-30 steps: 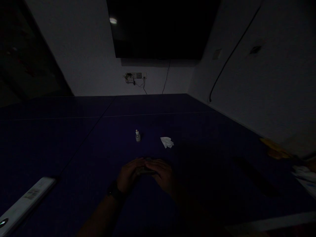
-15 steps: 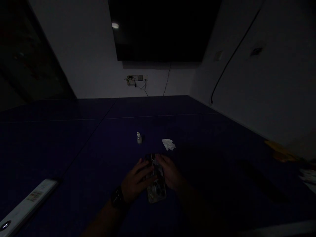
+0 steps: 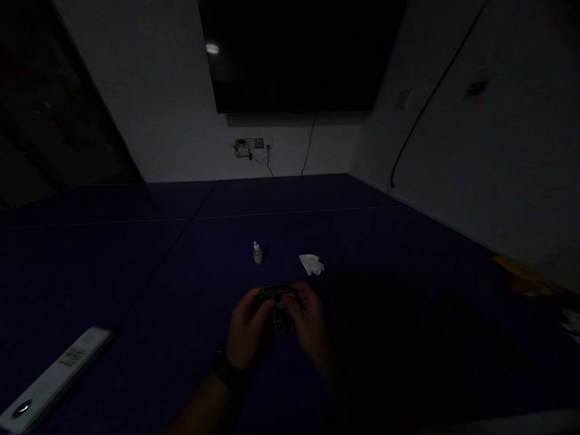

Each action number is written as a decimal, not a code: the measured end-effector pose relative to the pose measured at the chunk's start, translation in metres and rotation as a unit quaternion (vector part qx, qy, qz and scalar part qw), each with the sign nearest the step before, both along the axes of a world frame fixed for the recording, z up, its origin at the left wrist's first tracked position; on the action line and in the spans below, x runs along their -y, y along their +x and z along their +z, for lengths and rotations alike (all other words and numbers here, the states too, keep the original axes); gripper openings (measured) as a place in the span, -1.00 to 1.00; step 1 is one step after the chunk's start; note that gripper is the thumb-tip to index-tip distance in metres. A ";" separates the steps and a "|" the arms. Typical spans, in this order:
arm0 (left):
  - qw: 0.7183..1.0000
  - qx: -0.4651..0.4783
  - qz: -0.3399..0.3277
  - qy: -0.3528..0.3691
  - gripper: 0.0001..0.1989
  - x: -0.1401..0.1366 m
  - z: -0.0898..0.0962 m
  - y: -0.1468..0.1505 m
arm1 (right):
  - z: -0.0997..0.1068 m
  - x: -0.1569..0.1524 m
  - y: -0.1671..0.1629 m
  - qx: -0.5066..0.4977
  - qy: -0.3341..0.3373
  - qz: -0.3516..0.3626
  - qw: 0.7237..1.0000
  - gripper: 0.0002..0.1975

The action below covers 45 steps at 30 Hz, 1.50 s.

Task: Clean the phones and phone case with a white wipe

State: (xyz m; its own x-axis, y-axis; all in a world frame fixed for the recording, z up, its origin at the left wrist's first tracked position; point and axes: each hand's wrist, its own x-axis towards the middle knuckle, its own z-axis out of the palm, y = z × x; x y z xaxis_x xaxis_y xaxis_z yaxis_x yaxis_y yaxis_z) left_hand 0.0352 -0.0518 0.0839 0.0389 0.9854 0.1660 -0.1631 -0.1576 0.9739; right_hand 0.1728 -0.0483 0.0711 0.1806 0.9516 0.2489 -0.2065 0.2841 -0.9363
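Observation:
Both hands hold a phone (image 3: pixel 283 320) in a dark patterned case, low in the middle of the view. It is tilted, so its far edge faces up and its surface looks foreshortened. My left hand (image 3: pixel 247 326), with a dark watch (image 3: pixel 226 365) at the wrist, grips the left side with the thumb over the near face. Around the right side closes my right hand (image 3: pixel 310 320), its thumb near the top edge. Beyond the hands stand a small clear bottle (image 3: pixel 258 255) with a white cap and, to its right, a crumpled white tissue (image 3: pixel 312 264).
The dark blue surface (image 3: pixel 181 272) runs back to the wall. A long white box (image 3: pixel 58 374) lies at the left. On the right are a dark long object (image 3: pixel 484 332) and a yellow item (image 3: pixel 528 278). A large screen (image 3: pixel 299 54) hangs above wall sockets (image 3: pixel 254 145).
The phone has tipped from lying nearly flat to showing its edge. My left hand has moved from fingers spread over it to gripping its left side; my right hand still holds it.

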 end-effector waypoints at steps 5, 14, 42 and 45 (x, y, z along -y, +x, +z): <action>1.000 0.018 0.007 -0.009 -0.63 0.000 -0.001 0.003 | 0.000 0.000 0.002 0.025 0.007 -0.004 1.000 -0.77; 1.000 -0.028 0.006 0.002 -0.67 0.002 0.002 0.001 | -0.007 0.005 -0.001 0.066 0.009 -0.015 0.998 -0.74; 0.965 0.203 0.046 -0.159 -0.55 -0.004 -0.013 0.010 | -0.019 0.003 -0.012 -0.264 -0.123 0.123 0.949 -0.63; 0.960 0.232 -0.009 -0.156 -0.52 -0.001 -0.012 0.012 | -0.021 0.004 -0.014 -0.279 -0.117 0.121 0.946 -0.66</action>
State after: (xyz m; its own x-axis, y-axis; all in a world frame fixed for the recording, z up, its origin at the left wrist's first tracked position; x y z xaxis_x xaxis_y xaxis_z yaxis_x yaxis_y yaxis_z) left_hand 0.0468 -0.0507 0.0715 0.0492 0.9897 -0.1341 -0.5905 0.1371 0.7953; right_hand 0.1585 -0.0523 0.0500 -0.0083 0.9990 -0.0430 -0.7189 -0.0358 -0.6942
